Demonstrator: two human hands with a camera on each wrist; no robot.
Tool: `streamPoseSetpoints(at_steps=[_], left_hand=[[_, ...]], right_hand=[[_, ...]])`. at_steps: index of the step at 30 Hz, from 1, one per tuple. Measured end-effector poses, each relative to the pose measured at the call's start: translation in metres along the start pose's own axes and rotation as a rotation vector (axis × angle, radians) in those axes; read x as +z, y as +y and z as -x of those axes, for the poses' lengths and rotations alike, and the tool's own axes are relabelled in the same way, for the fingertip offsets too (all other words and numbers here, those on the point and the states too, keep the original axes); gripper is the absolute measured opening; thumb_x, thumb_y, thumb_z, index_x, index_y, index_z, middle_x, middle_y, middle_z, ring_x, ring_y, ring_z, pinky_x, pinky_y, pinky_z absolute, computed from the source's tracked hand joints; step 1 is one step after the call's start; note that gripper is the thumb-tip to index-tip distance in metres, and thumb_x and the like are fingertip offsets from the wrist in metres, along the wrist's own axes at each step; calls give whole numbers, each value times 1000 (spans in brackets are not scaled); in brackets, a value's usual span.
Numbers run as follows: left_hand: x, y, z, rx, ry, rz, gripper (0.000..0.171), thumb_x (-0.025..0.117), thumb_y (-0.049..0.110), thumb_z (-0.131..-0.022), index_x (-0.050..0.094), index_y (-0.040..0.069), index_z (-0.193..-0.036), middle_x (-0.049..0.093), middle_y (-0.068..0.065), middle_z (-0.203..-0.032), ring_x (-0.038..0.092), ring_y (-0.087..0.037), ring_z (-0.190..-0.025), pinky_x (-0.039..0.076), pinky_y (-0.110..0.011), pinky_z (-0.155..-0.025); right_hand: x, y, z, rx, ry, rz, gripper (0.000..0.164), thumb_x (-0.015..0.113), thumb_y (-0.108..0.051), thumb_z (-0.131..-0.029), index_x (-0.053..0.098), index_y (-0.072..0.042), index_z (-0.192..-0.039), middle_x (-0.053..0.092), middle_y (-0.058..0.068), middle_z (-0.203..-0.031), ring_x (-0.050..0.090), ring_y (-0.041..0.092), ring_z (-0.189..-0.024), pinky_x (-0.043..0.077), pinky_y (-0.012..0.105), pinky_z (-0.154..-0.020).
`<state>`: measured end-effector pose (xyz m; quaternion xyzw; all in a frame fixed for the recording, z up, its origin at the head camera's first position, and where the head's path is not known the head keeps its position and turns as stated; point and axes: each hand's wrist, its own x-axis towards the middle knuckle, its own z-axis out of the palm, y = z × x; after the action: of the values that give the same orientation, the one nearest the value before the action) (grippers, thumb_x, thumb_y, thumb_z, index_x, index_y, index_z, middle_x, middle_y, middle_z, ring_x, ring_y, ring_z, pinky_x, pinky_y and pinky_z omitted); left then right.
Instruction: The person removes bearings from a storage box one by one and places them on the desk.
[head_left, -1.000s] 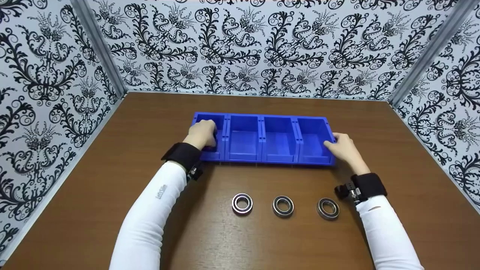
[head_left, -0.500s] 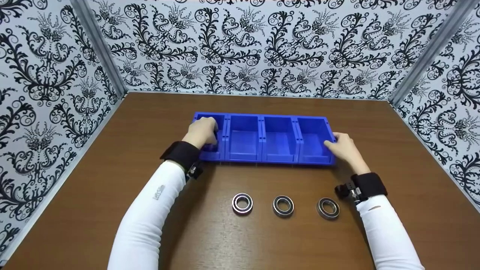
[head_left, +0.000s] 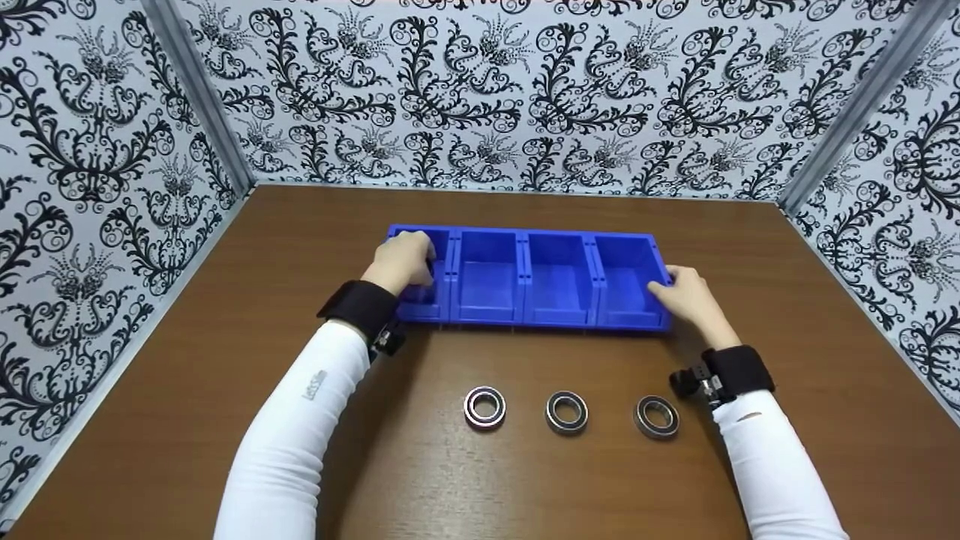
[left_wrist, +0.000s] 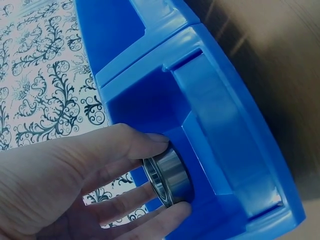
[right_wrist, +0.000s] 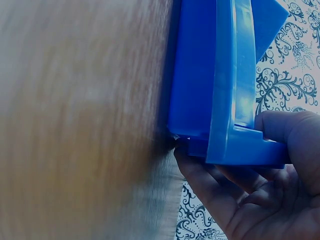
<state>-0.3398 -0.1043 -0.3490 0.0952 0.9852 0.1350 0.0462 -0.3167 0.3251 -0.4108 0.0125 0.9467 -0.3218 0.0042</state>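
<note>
A blue storage bin (head_left: 517, 324) with several compartments in a row sits on the table. My left hand (head_left: 403, 262) reaches into its leftmost compartment. In the left wrist view, the thumb and fingers pinch a steel ball bearing (left_wrist: 176, 176), held on edge close to the compartment floor. From the head view the hand hides this bearing. At the other end, my right hand (head_left: 691, 301) grips the bin's right side wall. The right wrist view has the thumb on the inner side of the blue rim (right_wrist: 245, 145), with the fingers beneath it on the outside.
Three more bearings lie flat in front of the bin: a left one (head_left: 484, 426), a middle one (head_left: 567, 430) and a right one (head_left: 656, 433). Patterned wall panels (head_left: 495, 97) enclose the brown table (head_left: 555, 487) at the back and sides.
My left hand has shifted slightly backward and to the left inside the leftmost compartment. The right hand, the bin and the three bearings on the table stay where they were.
</note>
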Motion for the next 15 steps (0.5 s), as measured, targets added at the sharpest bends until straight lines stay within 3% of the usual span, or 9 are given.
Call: streamPoseSetpoints(at_steps=[15], left_hand=[[-5,-3,2,24,20,25,46,72,4,-70,75,7,-116,72,-19,-126,68,-40,-117,56,-54,-96]], right_hand=[[0,0,0,-6,-10,-11,53,51,-18,-100,48,13,-143,59,38,-134,66,44,-115,54,52,-99]])
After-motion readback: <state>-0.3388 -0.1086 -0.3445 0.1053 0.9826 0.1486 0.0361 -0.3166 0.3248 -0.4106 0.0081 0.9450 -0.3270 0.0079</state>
